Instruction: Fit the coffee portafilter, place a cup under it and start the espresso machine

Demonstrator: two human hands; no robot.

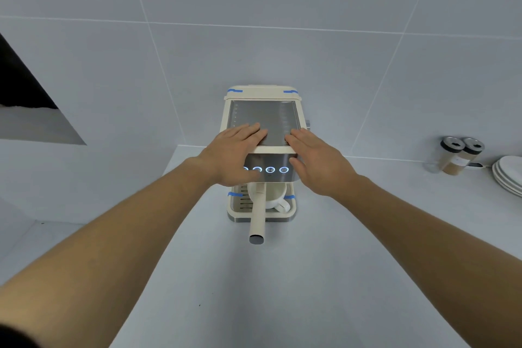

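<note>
my left hand [231,155] and right hand [316,161] lie flat, fingers spread, holding nothing — on the espresso machine [262,118], cup [272,192] under its portafilter [258,212].

The machine [261,94] is cream with a steel top, blue tape and blue-ringed buttons [270,169], the cup [275,195] and plates [508,175] white, the counter [282,277] pale grey.

Kitchen: tiled wall [254,8], white counter [282,277], spice jars [454,158], stacked plates [508,175].
</note>
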